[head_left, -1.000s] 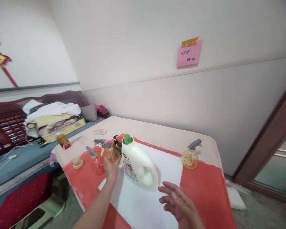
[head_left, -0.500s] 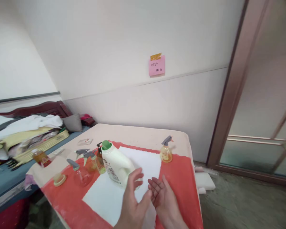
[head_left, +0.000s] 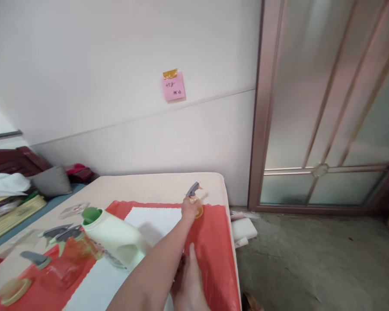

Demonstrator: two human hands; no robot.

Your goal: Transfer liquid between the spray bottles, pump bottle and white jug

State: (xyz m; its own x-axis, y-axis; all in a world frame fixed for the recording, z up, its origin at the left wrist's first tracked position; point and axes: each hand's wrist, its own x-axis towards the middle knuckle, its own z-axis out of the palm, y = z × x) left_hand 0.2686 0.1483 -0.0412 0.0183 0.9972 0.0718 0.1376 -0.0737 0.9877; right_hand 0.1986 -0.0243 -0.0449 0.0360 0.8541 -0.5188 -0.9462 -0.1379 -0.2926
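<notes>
My left hand (head_left: 188, 211) reaches across the table and closes around a small amber spray bottle (head_left: 196, 203) with a grey trigger, standing on the red cloth (head_left: 214, 250) near the table's far right corner. Partly under my left forearm, my right hand (head_left: 189, 280) rests on the red cloth with a finger stretched forward and nothing in it. A white detergent jug (head_left: 116, 242) with a green cap leans on the white cloth (head_left: 152, 218) left of my arm.
Several more spray bottles (head_left: 65, 235) stand blurred at the left of the table, with a round lid (head_left: 13, 290) near them. The table's right edge (head_left: 228, 216) drops to a concrete floor with a white foam block (head_left: 244, 228). A frosted sliding door (head_left: 327, 129) is at right.
The view has swung right. My left hand left the spray bottles by the jug, crossed over, and took hold of the far amber spray bottle. My right hand drew back toward me.
</notes>
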